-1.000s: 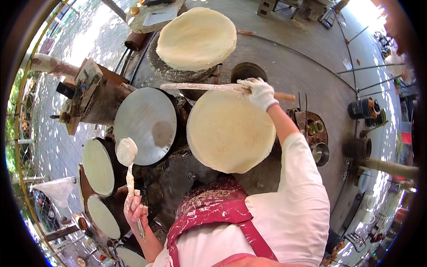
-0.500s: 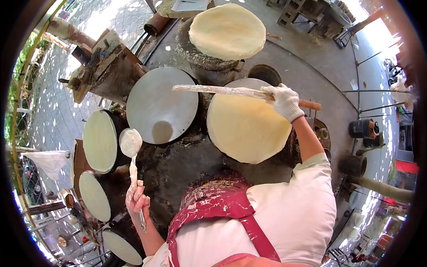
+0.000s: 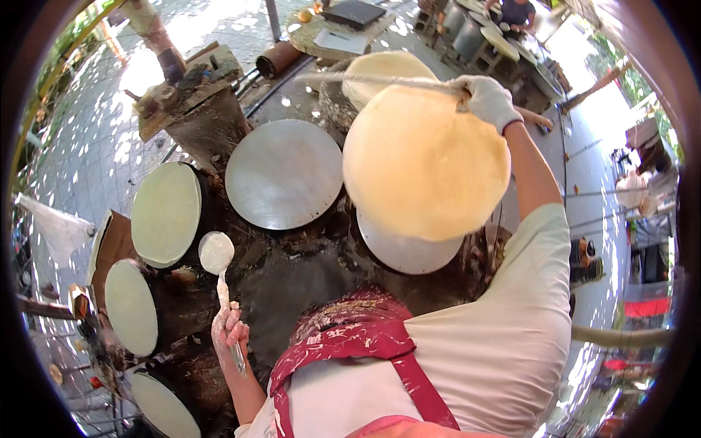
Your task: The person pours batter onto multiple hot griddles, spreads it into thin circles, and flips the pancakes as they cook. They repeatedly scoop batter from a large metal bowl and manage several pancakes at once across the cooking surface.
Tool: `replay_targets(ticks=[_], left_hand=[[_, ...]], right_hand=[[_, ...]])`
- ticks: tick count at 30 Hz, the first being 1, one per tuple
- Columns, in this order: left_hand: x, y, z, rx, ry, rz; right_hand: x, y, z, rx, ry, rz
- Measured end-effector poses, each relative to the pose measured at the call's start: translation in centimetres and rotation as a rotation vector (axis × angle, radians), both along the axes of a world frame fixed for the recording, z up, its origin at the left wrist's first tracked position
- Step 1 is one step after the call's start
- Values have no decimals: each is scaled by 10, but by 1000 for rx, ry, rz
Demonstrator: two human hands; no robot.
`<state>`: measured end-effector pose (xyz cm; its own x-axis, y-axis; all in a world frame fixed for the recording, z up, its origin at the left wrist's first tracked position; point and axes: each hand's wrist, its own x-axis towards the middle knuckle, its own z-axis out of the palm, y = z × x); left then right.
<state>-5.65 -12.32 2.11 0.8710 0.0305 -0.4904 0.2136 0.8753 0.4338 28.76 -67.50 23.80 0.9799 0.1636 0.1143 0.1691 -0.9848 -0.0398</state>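
Note:
My right hand (image 3: 489, 102), in a white glove, grips a long flat wooden stick (image 3: 409, 82) and holds it out over the hot plates. Along that stick, at its far edge, a large thin round flatbread (image 3: 427, 164) is raised, partly covering a bare round griddle (image 3: 412, 252). Whether my gloved fingers also pinch its edge, I cannot tell. My left hand (image 3: 232, 332), bare and dusted with white, is closed round the handle of a ladle (image 3: 216, 252) coated in pale batter. Left of the raised sheet is another bare griddle (image 3: 285, 175).
Several griddles carry pale batter rounds down the left: an upper one (image 3: 168, 214), a middle one (image 3: 131, 306) and a lower one (image 3: 164, 409). Behind the raised sheet lies another flatbread (image 3: 387, 69). A wooden block stand (image 3: 197, 109) rises at far left. A person (image 3: 515, 14) sits far right.
My right hand has moved up and right, lifting the flatbread from its griddle, whose bare surface now shows. My left hand still holds the ladle in nearly the same place.

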Motion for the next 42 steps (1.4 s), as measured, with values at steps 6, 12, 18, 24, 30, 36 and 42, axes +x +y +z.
replay_targets(ticks=[6,12,18,24,30,36,42], left_hand=[[-26,-25,-13,-129,-115,181],[-51,-90,11,-82,10,444],[-81,-140,16,-231,30,550],[-113,-169,23,-220,41,706],[-167,-136,-37,-113,-17,839],[-284,-185,-67,-2,126,1125],[-471,-203,-91,135,210,1413]], right_hand=[[94,9,75,-148,-342,-49],[143,-19,-108,-505,-633,123],[125,-31,-300,-274,-468,233],[147,-12,-281,-207,-466,104],[157,62,-313,99,-207,-41],[40,146,-337,282,-93,115],[-236,265,-487,1012,573,478]])
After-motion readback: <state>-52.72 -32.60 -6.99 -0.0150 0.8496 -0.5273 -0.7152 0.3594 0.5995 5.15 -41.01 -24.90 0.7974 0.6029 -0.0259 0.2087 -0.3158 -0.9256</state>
